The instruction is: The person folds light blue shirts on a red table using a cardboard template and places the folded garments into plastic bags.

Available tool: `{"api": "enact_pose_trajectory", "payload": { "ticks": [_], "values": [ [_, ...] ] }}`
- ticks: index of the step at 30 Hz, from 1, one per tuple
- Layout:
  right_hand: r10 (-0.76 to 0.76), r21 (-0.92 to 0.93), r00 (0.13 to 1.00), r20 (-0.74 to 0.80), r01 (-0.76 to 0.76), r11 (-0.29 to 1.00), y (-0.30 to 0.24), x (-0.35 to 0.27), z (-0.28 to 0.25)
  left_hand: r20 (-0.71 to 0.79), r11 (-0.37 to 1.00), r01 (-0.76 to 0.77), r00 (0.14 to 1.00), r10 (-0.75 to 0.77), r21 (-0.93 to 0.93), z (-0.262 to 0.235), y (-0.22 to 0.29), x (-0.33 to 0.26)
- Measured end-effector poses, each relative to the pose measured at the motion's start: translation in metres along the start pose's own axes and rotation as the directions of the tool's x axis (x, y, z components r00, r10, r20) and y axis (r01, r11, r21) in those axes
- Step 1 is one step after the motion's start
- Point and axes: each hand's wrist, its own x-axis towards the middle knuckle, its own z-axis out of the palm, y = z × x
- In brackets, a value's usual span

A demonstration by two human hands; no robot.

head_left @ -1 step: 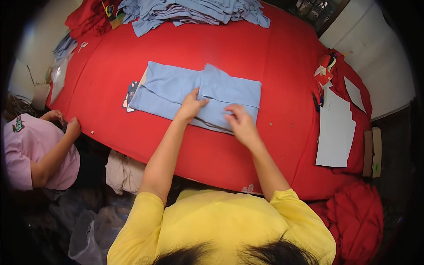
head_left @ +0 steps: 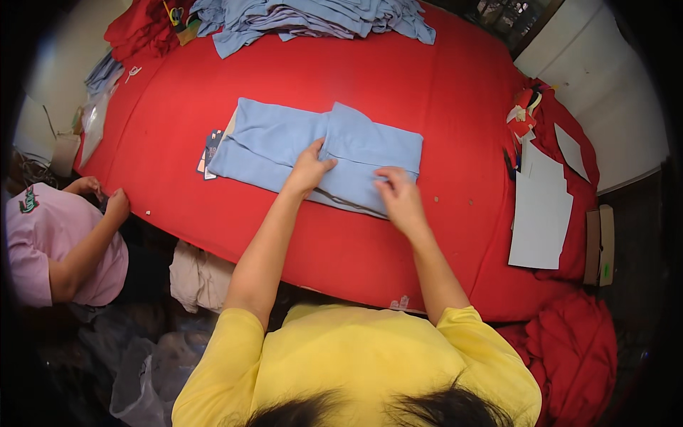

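Observation:
A light blue garment [head_left: 277, 128], folded into a long flat bundle, lies across the red-covered table in front of me. Dark and white hang tags [head_left: 211, 153] stick out at its left end, beside a strip of beige edge. My left hand [head_left: 309, 172] rests on the middle of the bundle, thumb spread away from the fingers, touching a fold. Over the bundle's right end is my right hand [head_left: 400, 199], its fingers slightly bent and parted from the thumb. Whether its fingertips press the cloth, I cannot tell.
Light blue garments [head_left: 306, 18] are piled at the far edge of the red table [head_left: 341, 260]. White sheets [head_left: 541, 213] lie at the right, near a cardboard box [head_left: 600, 245]. A person in a pink shirt [head_left: 67, 242] works at the left. Red cloth [head_left: 573, 356] hangs at lower right.
My right hand has shifted slightly to the right over the garment. My left hand stays in place on the cloth.

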Motion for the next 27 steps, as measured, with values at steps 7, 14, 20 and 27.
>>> {"api": "enact_pose_trajectory", "payload": {
  "ticks": [7,14,20,27],
  "values": [
    [0.152,-0.096,0.94,-0.306,-0.19,0.977,0.052,0.009,-0.015,-0.109,0.813,-0.014,0.989,0.095,0.582,0.001,0.037,-0.019],
    [0.164,-0.065,0.939,-0.303,-0.192,0.979,0.109,0.015,-0.021,0.247,0.193,-0.518,0.661,0.708,0.834,0.022,0.016,-0.006],
    [0.233,0.127,0.941,-0.245,-0.207,0.97,0.079,0.02,-0.026,0.512,0.117,-0.664,0.665,0.544,0.738,0.071,-0.007,0.016],
    [0.144,-0.058,0.955,-0.26,-0.164,0.985,0.063,0.007,-0.042,0.493,0.186,-0.553,0.821,0.288,0.812,0.08,0.006,0.01]
  ]
}}
